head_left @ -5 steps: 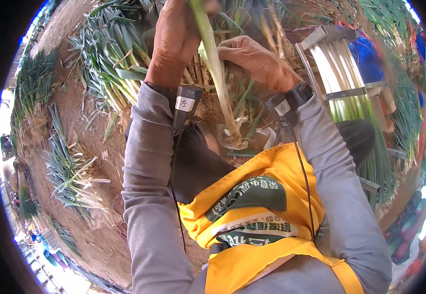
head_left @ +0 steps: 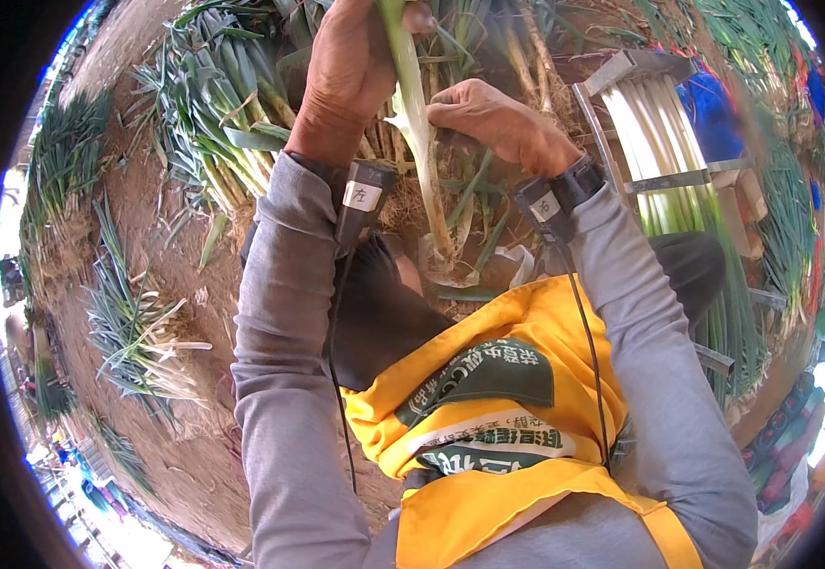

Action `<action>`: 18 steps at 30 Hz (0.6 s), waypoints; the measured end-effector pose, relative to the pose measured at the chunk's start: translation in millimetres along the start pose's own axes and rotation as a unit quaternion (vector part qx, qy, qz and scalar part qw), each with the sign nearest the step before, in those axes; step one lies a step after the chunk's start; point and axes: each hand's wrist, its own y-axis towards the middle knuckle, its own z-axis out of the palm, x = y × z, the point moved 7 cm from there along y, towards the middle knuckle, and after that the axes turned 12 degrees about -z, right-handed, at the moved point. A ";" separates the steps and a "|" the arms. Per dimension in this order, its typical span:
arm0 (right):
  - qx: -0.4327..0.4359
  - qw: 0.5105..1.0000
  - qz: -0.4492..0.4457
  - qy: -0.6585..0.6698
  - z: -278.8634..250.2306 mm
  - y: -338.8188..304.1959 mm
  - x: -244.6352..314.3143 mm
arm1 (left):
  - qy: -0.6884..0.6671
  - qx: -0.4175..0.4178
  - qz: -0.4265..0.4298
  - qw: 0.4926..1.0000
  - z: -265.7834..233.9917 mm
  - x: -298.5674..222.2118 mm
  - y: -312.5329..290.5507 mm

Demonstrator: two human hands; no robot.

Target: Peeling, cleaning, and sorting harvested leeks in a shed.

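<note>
A long green onion (head_left: 419, 142) slants down in front of me, pale along its lower stalk and green at the top. My left hand (head_left: 351, 71) is wrapped round its upper part near the top edge of the view. At the right side of the stalk, my right hand (head_left: 488, 116) is closed in a pinch, with its fingertips at the outer layer. A torn, pale flap sticks out on the stalk's left side. The root end hangs over a scrap-strewn patch of ground between my knees. Each wrist wears a dark device with a cable.
Untrimmed green onions (head_left: 227, 104) lie heaped ahead and left. A smaller bunch (head_left: 151, 341) lies on the soil further left. To the right, a metal rack (head_left: 668, 180) holds white-stalked green onions beside a blue object (head_left: 711, 114). My yellow apron (head_left: 488, 379) covers my lap.
The green onion's lower end has shifted slightly left and up. My right hand has moved slightly down along the stalk, and the torn flap shows more clearly.
</note>
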 end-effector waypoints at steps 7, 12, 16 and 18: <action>0.073 0.976 0.104 -0.177 9.5 -14.8 -83.1 | -0.015 -0.009 0.001 1.000 -6.8 -8.6 3.5; 0.158 0.854 0.212 -0.448 48.8 -82.5 -168.7 | 0.002 -0.046 0.067 0.997 -46.8 -48.2 -7.9; 0.096 0.824 0.252 -0.498 40.8 -209.2 -248.8 | -0.018 -0.086 0.122 0.989 -51.3 -64.7 -2.4; 0.035 0.857 0.224 -0.462 20.0 -170.2 -245.2 | -0.016 -0.113 0.158 0.981 -62.2 -78.0 -5.8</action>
